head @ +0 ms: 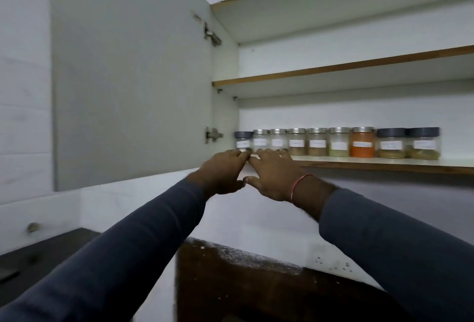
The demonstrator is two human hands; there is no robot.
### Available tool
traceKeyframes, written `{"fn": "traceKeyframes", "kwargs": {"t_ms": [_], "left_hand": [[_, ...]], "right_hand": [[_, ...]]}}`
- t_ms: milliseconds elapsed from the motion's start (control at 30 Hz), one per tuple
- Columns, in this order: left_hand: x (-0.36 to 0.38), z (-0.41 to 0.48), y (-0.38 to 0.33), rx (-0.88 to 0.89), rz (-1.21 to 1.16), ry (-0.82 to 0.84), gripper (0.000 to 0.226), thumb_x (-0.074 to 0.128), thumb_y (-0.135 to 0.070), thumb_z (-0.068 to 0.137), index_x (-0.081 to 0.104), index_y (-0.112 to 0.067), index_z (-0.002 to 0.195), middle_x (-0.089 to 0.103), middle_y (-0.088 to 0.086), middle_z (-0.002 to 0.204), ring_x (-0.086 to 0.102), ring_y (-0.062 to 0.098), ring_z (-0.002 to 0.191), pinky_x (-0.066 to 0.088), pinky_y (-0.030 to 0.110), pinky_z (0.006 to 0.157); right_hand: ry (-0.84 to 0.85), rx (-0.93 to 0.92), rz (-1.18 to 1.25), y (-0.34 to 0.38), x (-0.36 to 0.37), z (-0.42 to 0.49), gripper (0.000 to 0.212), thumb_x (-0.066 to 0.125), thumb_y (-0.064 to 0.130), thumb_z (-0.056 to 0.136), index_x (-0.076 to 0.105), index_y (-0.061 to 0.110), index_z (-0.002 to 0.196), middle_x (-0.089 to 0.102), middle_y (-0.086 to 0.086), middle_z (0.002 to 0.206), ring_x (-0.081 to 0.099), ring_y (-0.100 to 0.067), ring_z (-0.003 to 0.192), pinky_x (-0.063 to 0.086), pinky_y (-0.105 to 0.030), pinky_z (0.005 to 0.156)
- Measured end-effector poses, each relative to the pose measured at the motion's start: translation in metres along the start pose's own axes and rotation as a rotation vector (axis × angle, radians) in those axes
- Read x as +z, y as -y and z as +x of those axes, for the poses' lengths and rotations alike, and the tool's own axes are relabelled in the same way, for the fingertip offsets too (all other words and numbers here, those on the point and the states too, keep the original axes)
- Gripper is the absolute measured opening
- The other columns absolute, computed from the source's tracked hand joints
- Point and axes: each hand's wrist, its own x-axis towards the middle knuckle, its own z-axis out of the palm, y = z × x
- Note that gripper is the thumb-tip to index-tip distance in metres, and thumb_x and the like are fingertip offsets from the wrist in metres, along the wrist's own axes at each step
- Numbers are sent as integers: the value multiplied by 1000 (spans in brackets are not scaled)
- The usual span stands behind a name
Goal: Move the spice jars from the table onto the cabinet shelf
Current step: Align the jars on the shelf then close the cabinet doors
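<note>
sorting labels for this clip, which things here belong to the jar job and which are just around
Part of the job:
- row of spice jars
- bottom shelf they stand on
- left hand and right hand, at the jars on the row's left end

Just around:
- open cabinet door
- bare middle shelf
- dark counter at lower left

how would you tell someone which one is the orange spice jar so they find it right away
Look into the open cabinet at its lowest shelf, where nine jars stand in one row. Counting from the right end, pass two dark-lidded jars; the third is the orange jar. It alone holds bright orange powder, filled almost to its metal lid.
</note>
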Motion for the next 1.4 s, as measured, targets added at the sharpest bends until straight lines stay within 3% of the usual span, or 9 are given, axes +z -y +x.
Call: {"fn": "traceKeyframes", "kwargs": {"t_ms": [167,300,467,600,800,900,1067,1300,1400], "left_hand": [[-36,-69,74,-216,232,-8,69,62,-38,85,31,-14,141,47,6,141,42,25,132,34,38,109],[-78,-121,119,-436,453,-68,72,67,-39,83,31,-13,140,45,7,142,29,28,141,23,51,113],[-121,-167,153,-679,515,-168,69,69,-30,80,34,-11,137,37,8,144,20,30,144,23,54,113],[-128,-187,171,-841,151,-320,79,65,-17,83,19,-9,147,16,19,155,27,36,140,34,43,107],[-119,-192,186,-979,-321,-414,53,54,-21,90,38,-1,136,60,18,124,58,30,110,45,31,85],[-112,-189,187,-953,-486,-375,28,48,-20,90,57,-1,108,67,18,104,62,29,87,54,42,77],[-109,-186,173,-907,-400,-447,19,52,-19,78,51,0,81,63,18,83,64,38,78,57,52,64],[-89,-178,123,-694,-526,-618,18,53,-28,72,58,-11,69,67,3,67,65,23,64,56,46,54],[-74,-153,85,-542,-612,-740,6,52,-29,77,57,-27,74,67,-8,71,65,8,64,53,26,51]], "right_hand": [[-82,-159,105,86,-17,49,57,33,49,100,30,18,147,33,-13,152,32,-31,138,26,-51,111],[-197,-298,247,164,-48,77,53,40,43,99,33,16,144,34,-15,151,34,-33,137,31,-52,109],[-304,-366,382,234,-81,106,56,49,35,94,32,19,144,35,-16,147,38,-35,131,38,-50,102],[-291,-397,456,267,-94,125,65,49,27,93,19,29,151,28,-21,151,37,-40,130,38,-50,101],[-260,-356,533,286,-93,144,51,43,25,98,29,27,147,7,-25,157,32,-44,133,39,-49,103],[-309,-339,514,281,-88,147,41,39,35,101,37,27,141,6,-24,158,33,-42,131,41,-50,100],[-460,-305,490,275,-86,138,43,56,40,92,44,25,130,20,-27,151,31,-43,134,39,-49,101],[-563,-276,786,235,-82,97,51,62,33,77,46,29,125,20,-15,153,20,-34,143,42,-47,106],[-587,-298,842,193,-80,75,48,62,36,78,45,36,123,20,-6,155,22,-27,144,46,-42,103]]}}
